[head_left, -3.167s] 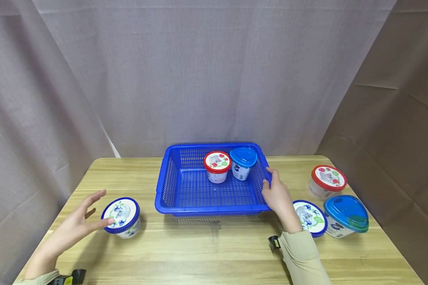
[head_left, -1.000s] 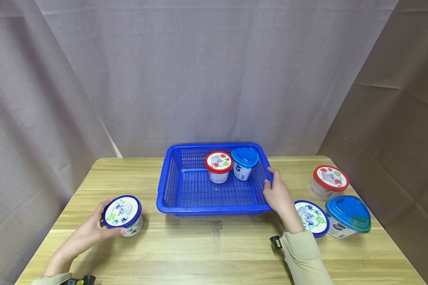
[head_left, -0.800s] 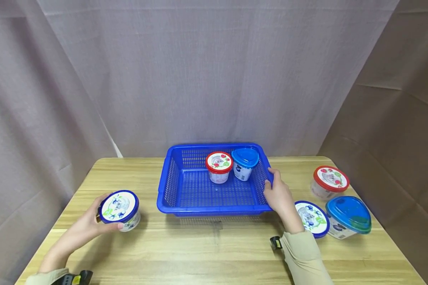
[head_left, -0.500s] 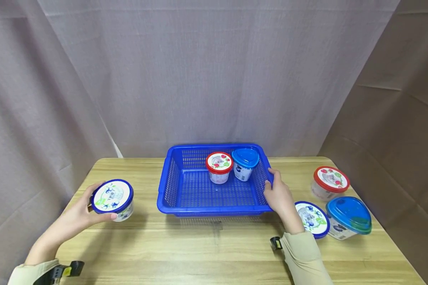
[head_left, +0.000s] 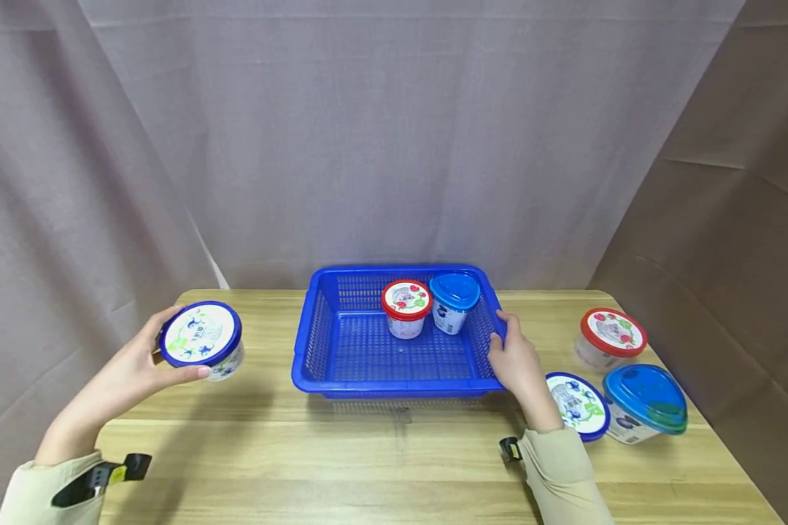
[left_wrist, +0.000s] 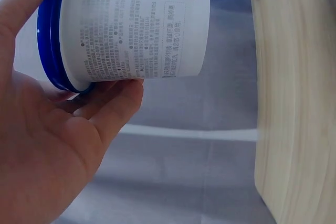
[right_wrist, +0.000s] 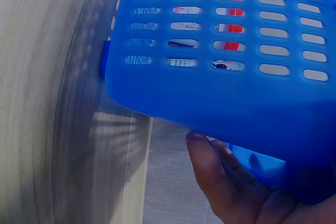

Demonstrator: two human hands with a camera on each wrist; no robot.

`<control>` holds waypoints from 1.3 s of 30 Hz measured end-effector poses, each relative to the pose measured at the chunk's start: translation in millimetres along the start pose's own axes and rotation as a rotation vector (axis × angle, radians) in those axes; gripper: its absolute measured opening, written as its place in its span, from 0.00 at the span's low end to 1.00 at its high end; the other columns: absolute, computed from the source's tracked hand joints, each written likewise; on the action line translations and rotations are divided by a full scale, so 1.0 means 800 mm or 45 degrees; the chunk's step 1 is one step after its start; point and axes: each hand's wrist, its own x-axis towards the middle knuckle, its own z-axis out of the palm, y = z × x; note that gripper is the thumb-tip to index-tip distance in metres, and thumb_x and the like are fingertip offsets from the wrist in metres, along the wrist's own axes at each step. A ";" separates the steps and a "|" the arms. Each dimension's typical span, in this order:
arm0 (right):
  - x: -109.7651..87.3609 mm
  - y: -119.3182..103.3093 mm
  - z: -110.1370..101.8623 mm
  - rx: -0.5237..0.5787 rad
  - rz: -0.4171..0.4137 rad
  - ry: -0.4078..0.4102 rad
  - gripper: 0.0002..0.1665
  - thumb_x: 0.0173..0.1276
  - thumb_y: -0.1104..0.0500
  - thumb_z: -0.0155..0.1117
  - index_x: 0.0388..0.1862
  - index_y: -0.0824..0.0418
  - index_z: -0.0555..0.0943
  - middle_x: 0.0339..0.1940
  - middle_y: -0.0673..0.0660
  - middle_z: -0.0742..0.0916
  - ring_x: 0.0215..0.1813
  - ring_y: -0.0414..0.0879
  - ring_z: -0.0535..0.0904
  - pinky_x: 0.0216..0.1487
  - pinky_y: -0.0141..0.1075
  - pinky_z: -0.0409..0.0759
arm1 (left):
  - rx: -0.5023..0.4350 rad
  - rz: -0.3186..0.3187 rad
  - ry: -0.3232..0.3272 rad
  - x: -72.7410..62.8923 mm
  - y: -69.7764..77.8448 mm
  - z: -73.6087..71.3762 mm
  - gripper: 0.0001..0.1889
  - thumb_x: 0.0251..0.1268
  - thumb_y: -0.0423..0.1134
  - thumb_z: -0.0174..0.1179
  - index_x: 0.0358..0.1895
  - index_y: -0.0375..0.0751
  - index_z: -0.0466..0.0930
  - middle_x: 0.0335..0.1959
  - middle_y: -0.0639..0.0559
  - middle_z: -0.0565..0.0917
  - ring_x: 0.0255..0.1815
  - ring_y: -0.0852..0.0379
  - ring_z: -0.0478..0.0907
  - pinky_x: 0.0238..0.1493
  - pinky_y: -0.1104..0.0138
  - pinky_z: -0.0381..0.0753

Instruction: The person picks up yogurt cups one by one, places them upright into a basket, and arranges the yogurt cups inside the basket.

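Observation:
My left hand (head_left: pixel 128 372) grips a round yogurt cup (head_left: pixel 202 335) with a dark blue rimmed, blueberry-printed lid, held up over the table's left side. Thumb and fingers clasp it around the lid; in the left wrist view the cup (left_wrist: pixel 136 24) shows printed text on its white wall. With my right hand (head_left: pixel 519 364) I hold the right rim of a blue plastic basket (head_left: pixel 394 385), thumb on the inner side. Inside the basket, toward the back right, stand a red-lidded cup (head_left: pixel 407 306) and a cup with a bright blue, rounded-triangular lid (head_left: pixel 454 295).
Right of the basket stand another red-lidded cup (head_left: pixel 611 339), a dark-blue-rimmed cup (head_left: pixel 579 408) partly hidden by my right arm, and a larger-looking cup with a bright blue triangular lid (head_left: pixel 645 401). Grey curtain (head_left: pixel 381 146) hangs behind the wooden table (head_left: pixel 341 467).
My left hand, open beside the cup at first, has closed around it, lifted it off the table and carried it up and to the left. The right hand and basket stay put.

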 end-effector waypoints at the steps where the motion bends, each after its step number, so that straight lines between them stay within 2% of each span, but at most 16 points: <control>1: 0.000 0.000 0.000 0.000 0.005 0.001 0.29 0.79 0.61 0.44 0.76 0.68 0.58 0.63 0.83 0.73 0.61 0.76 0.74 0.59 0.66 0.72 | -0.002 0.011 -0.003 0.003 0.002 0.002 0.52 0.53 0.41 0.78 0.76 0.34 0.52 0.62 0.34 0.70 0.50 0.70 0.68 0.44 0.83 0.69; 5: -0.001 0.000 -0.001 -0.007 0.012 0.000 0.29 0.79 0.62 0.44 0.76 0.68 0.58 0.64 0.82 0.73 0.61 0.77 0.73 0.59 0.67 0.71 | -0.011 0.082 0.001 0.016 0.010 0.008 0.51 0.52 0.40 0.79 0.76 0.37 0.55 0.61 0.37 0.72 0.51 0.67 0.69 0.46 0.83 0.69; 7: -0.001 0.000 -0.001 -0.005 0.017 -0.010 0.29 0.80 0.61 0.43 0.76 0.68 0.57 0.64 0.82 0.73 0.62 0.76 0.73 0.59 0.67 0.72 | -0.008 0.093 -0.013 0.024 0.016 0.010 0.51 0.51 0.41 0.79 0.76 0.38 0.55 0.62 0.37 0.72 0.54 0.61 0.70 0.47 0.82 0.70; 10: 0.000 -0.001 -0.001 0.001 0.024 -0.019 0.30 0.80 0.61 0.43 0.77 0.67 0.57 0.65 0.82 0.72 0.62 0.76 0.73 0.60 0.67 0.72 | 0.009 0.073 -0.052 0.037 0.029 0.012 0.54 0.50 0.43 0.80 0.77 0.37 0.52 0.64 0.34 0.70 0.59 0.47 0.72 0.56 0.68 0.75; 12: 0.001 -0.001 -0.001 0.002 0.023 -0.023 0.30 0.80 0.61 0.42 0.77 0.67 0.56 0.65 0.82 0.72 0.62 0.76 0.73 0.60 0.67 0.72 | 0.015 0.062 -0.070 0.046 0.039 0.012 0.57 0.50 0.44 0.80 0.78 0.35 0.50 0.66 0.32 0.68 0.61 0.37 0.71 0.59 0.54 0.76; 14: 0.002 -0.001 -0.001 0.001 0.019 -0.017 0.30 0.80 0.61 0.43 0.77 0.67 0.57 0.65 0.82 0.72 0.62 0.76 0.72 0.60 0.67 0.71 | 0.005 0.069 -0.081 0.054 0.050 0.012 0.58 0.50 0.44 0.80 0.79 0.34 0.48 0.67 0.31 0.67 0.63 0.34 0.70 0.60 0.41 0.72; 15: 0.002 -0.001 -0.001 0.000 0.017 -0.015 0.30 0.80 0.61 0.43 0.77 0.67 0.57 0.65 0.82 0.72 0.62 0.76 0.72 0.60 0.67 0.71 | -0.005 0.080 -0.082 0.059 0.055 0.012 0.58 0.50 0.44 0.80 0.79 0.34 0.48 0.67 0.31 0.67 0.63 0.34 0.69 0.61 0.39 0.71; 24: 0.002 0.002 0.000 -0.004 0.022 -0.028 0.30 0.80 0.61 0.41 0.77 0.67 0.56 0.66 0.82 0.71 0.63 0.76 0.72 0.60 0.67 0.71 | -0.017 0.201 -0.070 0.094 0.114 0.001 0.58 0.49 0.44 0.81 0.79 0.39 0.50 0.69 0.35 0.66 0.65 0.37 0.69 0.64 0.43 0.68; 29: 0.001 0.003 0.001 0.000 0.019 -0.016 0.30 0.80 0.61 0.42 0.77 0.68 0.57 0.65 0.82 0.72 0.62 0.76 0.72 0.61 0.67 0.71 | -0.012 0.227 -0.035 0.107 0.145 -0.006 0.58 0.46 0.44 0.82 0.79 0.44 0.52 0.70 0.40 0.66 0.66 0.42 0.68 0.66 0.47 0.68; 33: -0.001 0.003 0.000 -0.004 0.022 -0.016 0.30 0.80 0.61 0.42 0.77 0.68 0.57 0.66 0.82 0.71 0.63 0.77 0.71 0.62 0.67 0.70 | 0.000 0.231 -0.033 0.113 0.159 -0.005 0.58 0.47 0.47 0.82 0.79 0.46 0.52 0.71 0.42 0.65 0.67 0.44 0.68 0.66 0.48 0.68; 39: -0.001 0.001 -0.001 -0.011 0.006 -0.002 0.29 0.79 0.61 0.43 0.76 0.68 0.58 0.65 0.82 0.72 0.62 0.77 0.72 0.60 0.67 0.71 | -0.015 0.246 -0.052 0.123 0.163 0.002 0.58 0.47 0.48 0.82 0.79 0.46 0.52 0.71 0.42 0.65 0.68 0.44 0.66 0.68 0.47 0.66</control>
